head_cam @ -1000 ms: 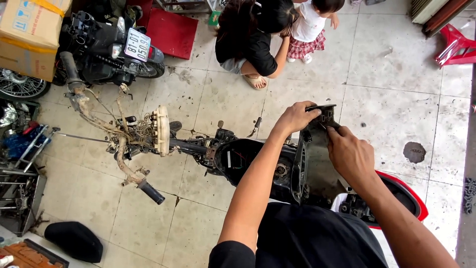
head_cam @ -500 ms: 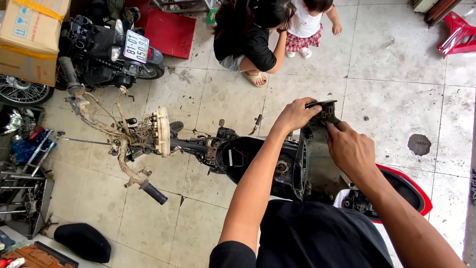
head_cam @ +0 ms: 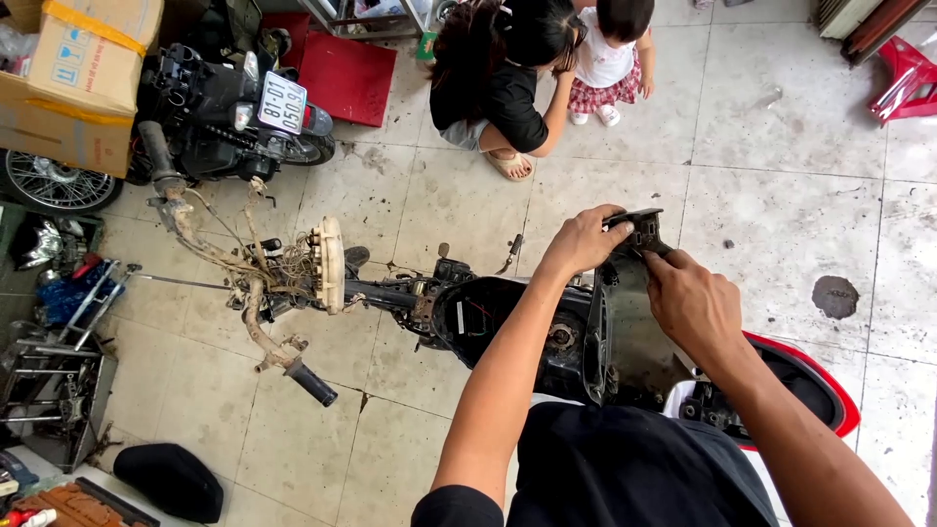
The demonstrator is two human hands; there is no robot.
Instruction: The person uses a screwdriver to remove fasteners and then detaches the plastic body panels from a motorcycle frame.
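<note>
A stripped scooter frame stands on the tiled floor, with bare handlebars and loose wiring at its left end. A black plastic body panel stands upright over the frame's middle. My left hand grips the panel's top edge from the left. My right hand holds the same top part from the right, fingers pinched on it. A red rear body part shows under my right forearm.
A crouching person and a small child are at the top centre. A parked black motorcycle and cardboard boxes sit top left. A metal rack, a black seat and a red stool line the edges.
Both hands keep hold of the black panel's top. The view has shifted slightly, so the floor and the scooter sit a little lower in the picture.
</note>
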